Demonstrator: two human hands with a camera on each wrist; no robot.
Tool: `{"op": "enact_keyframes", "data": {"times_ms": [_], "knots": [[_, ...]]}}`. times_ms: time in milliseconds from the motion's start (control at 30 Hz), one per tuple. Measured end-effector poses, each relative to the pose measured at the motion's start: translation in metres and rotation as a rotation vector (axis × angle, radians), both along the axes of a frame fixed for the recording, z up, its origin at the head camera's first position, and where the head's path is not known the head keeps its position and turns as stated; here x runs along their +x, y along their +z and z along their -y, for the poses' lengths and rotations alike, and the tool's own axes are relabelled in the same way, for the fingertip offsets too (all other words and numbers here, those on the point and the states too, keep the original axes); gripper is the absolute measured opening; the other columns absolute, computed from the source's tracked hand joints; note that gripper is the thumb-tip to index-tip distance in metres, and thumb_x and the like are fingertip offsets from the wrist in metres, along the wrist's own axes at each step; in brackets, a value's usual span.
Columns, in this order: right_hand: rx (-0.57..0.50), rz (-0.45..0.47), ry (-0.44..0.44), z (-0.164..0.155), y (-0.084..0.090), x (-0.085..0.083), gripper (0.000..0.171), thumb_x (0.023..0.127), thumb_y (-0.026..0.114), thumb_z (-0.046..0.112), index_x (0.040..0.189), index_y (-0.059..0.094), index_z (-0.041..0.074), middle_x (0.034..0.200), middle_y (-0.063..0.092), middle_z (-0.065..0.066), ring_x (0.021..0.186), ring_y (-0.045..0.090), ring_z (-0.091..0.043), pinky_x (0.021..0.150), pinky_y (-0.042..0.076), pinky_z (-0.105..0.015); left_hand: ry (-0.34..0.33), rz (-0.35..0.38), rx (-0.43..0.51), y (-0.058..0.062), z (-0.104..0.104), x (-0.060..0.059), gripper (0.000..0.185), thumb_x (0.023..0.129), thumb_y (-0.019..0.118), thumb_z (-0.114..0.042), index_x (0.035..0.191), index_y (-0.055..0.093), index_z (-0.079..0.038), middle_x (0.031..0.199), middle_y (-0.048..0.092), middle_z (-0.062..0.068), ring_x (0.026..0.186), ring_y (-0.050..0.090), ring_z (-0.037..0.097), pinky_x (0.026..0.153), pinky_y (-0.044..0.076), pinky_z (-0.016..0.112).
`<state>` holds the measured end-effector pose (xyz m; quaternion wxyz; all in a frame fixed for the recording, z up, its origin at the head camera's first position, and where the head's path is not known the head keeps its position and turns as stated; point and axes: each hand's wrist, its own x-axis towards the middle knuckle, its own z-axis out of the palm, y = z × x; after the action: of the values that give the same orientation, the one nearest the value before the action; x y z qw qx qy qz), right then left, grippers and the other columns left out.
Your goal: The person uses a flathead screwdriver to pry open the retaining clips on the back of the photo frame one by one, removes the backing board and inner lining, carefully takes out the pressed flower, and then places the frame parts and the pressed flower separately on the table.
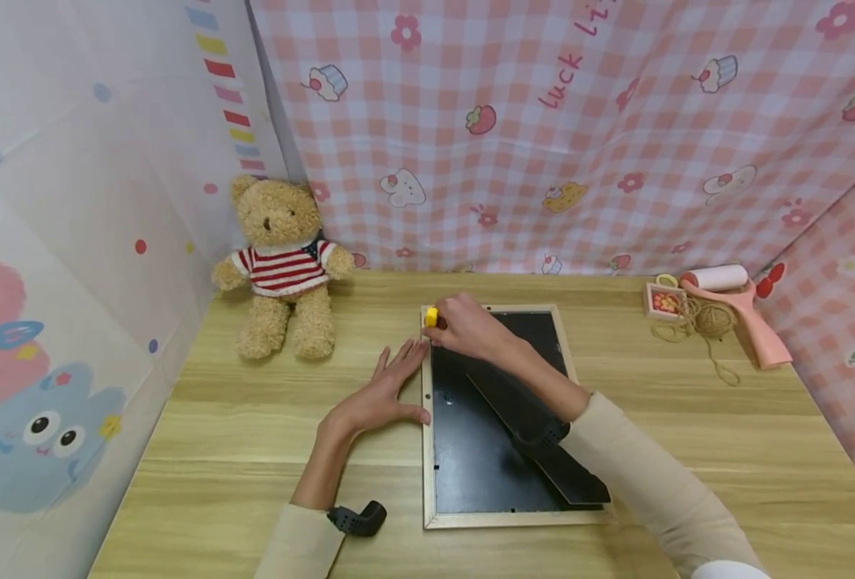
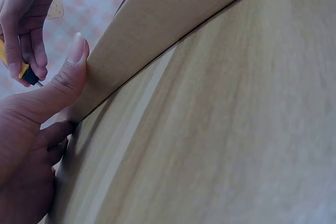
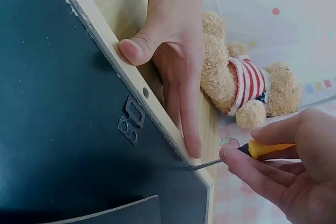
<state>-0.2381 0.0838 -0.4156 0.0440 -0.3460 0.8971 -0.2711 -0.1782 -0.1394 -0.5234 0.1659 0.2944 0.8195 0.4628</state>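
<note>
Frame [image 1: 499, 515] lies face down mid-table, black backing up, stand flap still attached. My right hand [image 1: 470, 326] pinches a small yellow-handled screwdriver [image 3: 265, 149], its tip at the far-left corner of the frame. My left hand [image 1: 380, 394] lies flat with fingers straight, its thumb pressing the frame's left edge. I judge the backing not yet freed. The tip's contact point is hard to make out.

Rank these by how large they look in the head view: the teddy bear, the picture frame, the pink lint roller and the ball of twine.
1. Picture frame, plainly the largest.
2. Teddy bear.
3. Pink lint roller, though it lies about as far back as the bear, so this rank seems fair.
4. Ball of twine, the smallest.
</note>
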Motion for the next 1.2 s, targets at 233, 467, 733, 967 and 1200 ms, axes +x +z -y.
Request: {"op": "enact_keyframes", "data": {"times_ms": [233,467,733,967,1200], "knots": [[-0.018,0.058,-0.03,-0.004,-0.002,0.0,0.02,0.104,0.076,0.013,0.095,0.077,-0.005,0.076,0.076,-0.008,0.062,0.064,-0.01,0.057,0.05,-0.02,0.025,0.024,-0.007,-0.008,0.001,-0.002,0.13,0.082,0.086,-0.067,0.178,0.013,-0.02,0.186,0.009,0.005,0.173,-0.008,0.027,0.137,-0.016,0.053],[-0.169,0.213,-0.114,-0.028,-0.008,0.004,0.025,0.104,0.077,0.013,0.118,0.079,-0.006,0.098,0.084,-0.014,0.084,0.08,-0.024,0.077,0.066,-0.035,0.028,0.03,-0.064,0.006,-0.001,0.002,0.123,0.088,0.09,-0.05,0.178,0.013,-0.014,0.186,0.008,0.011,0.173,-0.005,0.033,0.137,-0.012,0.057],[-0.688,0.605,-0.277,-0.084,-0.029,0.032,0.04,0.107,0.072,0.01,0.138,0.068,-0.014,0.118,0.083,-0.015,0.106,0.083,-0.028,0.1,0.064,-0.029,0.014,0.006,-0.084,0.013,0.001,0.006,0.123,0.089,0.09,-0.044,0.177,0.011,-0.009,0.185,0.007,0.016,0.172,-0.004,0.035,0.137,-0.014,0.056],[-0.792,0.718,-0.319,-0.119,-0.04,0.086,0.041,0.107,0.071,0.01,0.142,0.066,-0.013,0.12,0.083,-0.007,0.106,0.082,-0.02,0.105,0.061,-0.027,0.024,-0.123,-0.08,0.005,0.005,0.021,0.109,0.098,0.077,-0.054,0.176,0.017,-0.006,0.183,0.016,0.018,0.172,0.005,0.037,0.138,-0.011,0.052],[-0.624,0.692,-0.291,-0.122,-0.043,0.132,0.036,0.105,0.076,0.019,0.135,0.075,0.0,0.114,0.083,-0.011,0.106,0.082,-0.024,0.103,0.059,-0.021,0.0,-0.195,-0.124,-0.005,0.0,0.04,0.133,0.084,0.064,-0.09,0.177,0.015,-0.007,0.184,0.012,0.017,0.172,0.007,0.035,0.138,-0.014,0.038]]}}
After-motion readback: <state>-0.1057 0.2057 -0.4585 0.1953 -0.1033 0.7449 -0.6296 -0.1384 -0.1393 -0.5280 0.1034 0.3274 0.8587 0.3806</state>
